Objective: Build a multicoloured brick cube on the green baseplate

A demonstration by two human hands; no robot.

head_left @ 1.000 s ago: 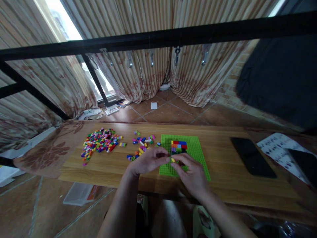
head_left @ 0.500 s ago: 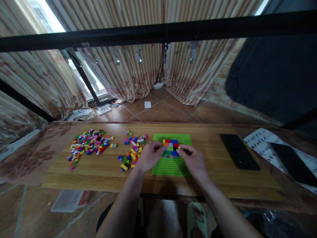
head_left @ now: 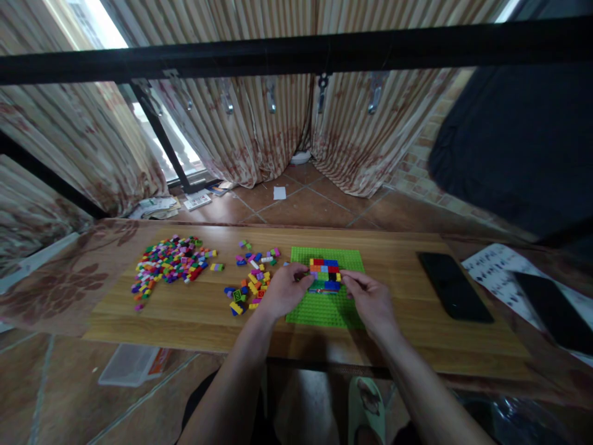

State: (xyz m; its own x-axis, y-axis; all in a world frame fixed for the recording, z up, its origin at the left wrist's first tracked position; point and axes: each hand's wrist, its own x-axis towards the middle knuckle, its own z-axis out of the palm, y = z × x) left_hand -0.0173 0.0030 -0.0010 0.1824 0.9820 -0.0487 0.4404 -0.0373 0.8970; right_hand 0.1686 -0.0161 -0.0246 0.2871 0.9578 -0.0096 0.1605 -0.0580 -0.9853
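On a green baseplate (head_left: 301, 316) sits a low block of toy bricks (head_left: 325, 268) in red, blue, orange, yellow, black and green rows. At its left edge is my left hand (head_left: 288, 289), thumb and forefinger closed against the bricks. My right hand (head_left: 370, 300) is at the right edge, thumb and forefinger brought together close beside the yellow and black bricks. Whether a small brick lies between those fingertips is too small to see. Left of the baseplate, nearest my left hand, lie loose bricks (head_left: 252, 283), mostly yellow, blue and purple.
A large pile of mixed bricks (head_left: 173, 259) covers the left of the wooden table (head_left: 403, 346). A black phone (head_left: 454, 286) rests at the right, with a printed sheet (head_left: 493, 266) and another dark device (head_left: 553, 309) beyond it. A black rail (head_left: 287, 54) with clips crosses ahead.
My right fingertips have drawn slightly away from the build's right edge. My left hand stays at the left edge. The whole view has shifted a little.
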